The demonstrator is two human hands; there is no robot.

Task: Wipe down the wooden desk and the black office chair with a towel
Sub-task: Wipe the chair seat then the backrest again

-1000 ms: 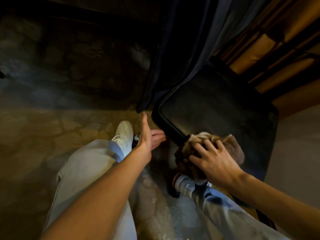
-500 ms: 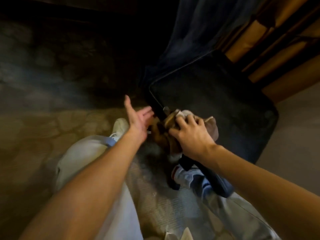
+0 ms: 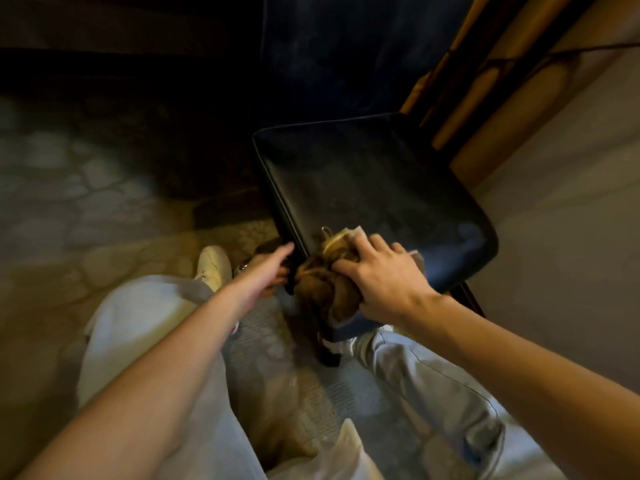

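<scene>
The black office chair's seat (image 3: 374, 188) fills the middle of the head view, its near corner just in front of my knees. A bunched brown and cream towel (image 3: 329, 271) lies over that near corner and hangs down its front edge. My right hand (image 3: 377, 275) lies on top of the towel, fingers curled over it and pressing it onto the seat. My left hand (image 3: 266, 268) reaches toward the seat's left edge with fingers stretched out, holding nothing; whether it touches the edge is unclear. The wooden desk is not in view.
A dark blue curtain (image 3: 332, 53) hangs behind the chair, with amber drapes (image 3: 491, 64) to its right. A pale wall (image 3: 571, 202) stands at right. Patterned carpet (image 3: 69, 209) spreads to the left. My pale trousers and a white shoe (image 3: 214, 265) sit below the seat.
The view has tilted, showing more of the seat. My right hand stays on the towel at the near corner. My left hand has lowered and now reaches toward the seat's left edge.
</scene>
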